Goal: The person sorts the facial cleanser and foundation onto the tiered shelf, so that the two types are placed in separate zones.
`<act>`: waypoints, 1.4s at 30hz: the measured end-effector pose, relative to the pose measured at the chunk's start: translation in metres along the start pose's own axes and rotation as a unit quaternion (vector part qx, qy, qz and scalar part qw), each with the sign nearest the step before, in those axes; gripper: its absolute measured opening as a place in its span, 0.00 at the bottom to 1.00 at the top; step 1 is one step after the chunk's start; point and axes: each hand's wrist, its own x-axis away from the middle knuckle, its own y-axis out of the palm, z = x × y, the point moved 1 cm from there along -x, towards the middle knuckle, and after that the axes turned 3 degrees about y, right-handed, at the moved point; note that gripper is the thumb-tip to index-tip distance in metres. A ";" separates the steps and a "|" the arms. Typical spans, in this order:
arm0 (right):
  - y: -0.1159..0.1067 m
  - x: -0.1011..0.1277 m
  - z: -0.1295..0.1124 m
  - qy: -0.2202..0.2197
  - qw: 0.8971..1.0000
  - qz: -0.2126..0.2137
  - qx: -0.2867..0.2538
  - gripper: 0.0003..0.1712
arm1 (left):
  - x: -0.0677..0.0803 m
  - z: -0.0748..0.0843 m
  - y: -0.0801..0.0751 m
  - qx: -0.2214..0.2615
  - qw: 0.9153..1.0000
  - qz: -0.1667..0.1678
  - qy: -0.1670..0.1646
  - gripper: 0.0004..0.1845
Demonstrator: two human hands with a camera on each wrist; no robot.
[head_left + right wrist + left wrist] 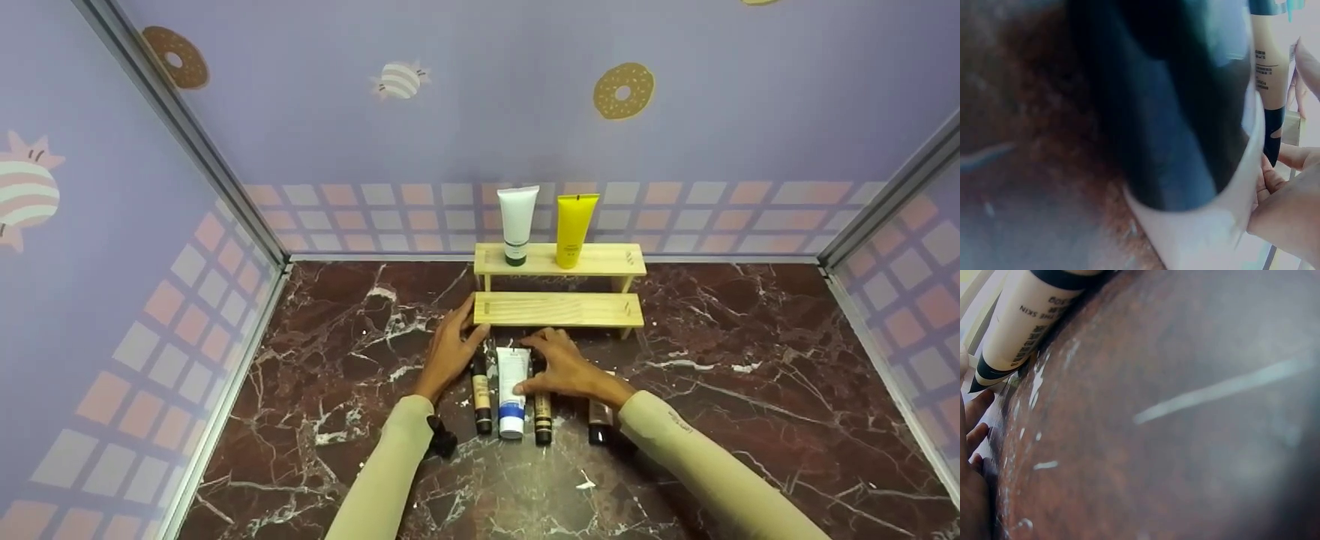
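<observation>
Your right hand grasps the white tube; your left hand, at 9 o'clock, lies relaxed. Only the left wrist view shows the beige tube's print; the right wrist view is blurred.

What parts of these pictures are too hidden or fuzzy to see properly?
- Head view: the right hand covers the top of the white tube with the blue band; whether it grips is unclear.
- Head view: labels on the upright white tube and yellow tube are too small.
- Right wrist view: a blurred dark shape fills the frame.
- Left wrist view: the beige tube is cut off by the edge.
</observation>
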 end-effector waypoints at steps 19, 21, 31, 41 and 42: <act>-0.009 -0.003 -0.001 0.028 0.999 -0.019 -0.022 0.51 | -0.007 0.000 0.002 0.012 1.000 -0.012 0.015 0.40; -0.009 -0.003 0.000 0.030 0.999 -0.017 -0.027 0.50 | -0.006 0.000 0.002 0.009 1.000 -0.010 0.008 0.40; -0.007 0.002 -0.004 0.065 0.994 -0.018 -0.086 0.53 | -0.003 -0.001 0.002 0.006 1.000 0.001 0.002 0.40; -0.004 0.008 -0.004 0.078 0.988 0.006 -0.130 0.52 | -0.001 -0.001 0.002 0.002 1.000 0.000 -0.008 0.40; -0.004 0.009 -0.003 0.072 0.989 0.010 -0.129 0.52 | -0.001 0.000 0.002 0.000 1.000 -0.001 -0.005 0.40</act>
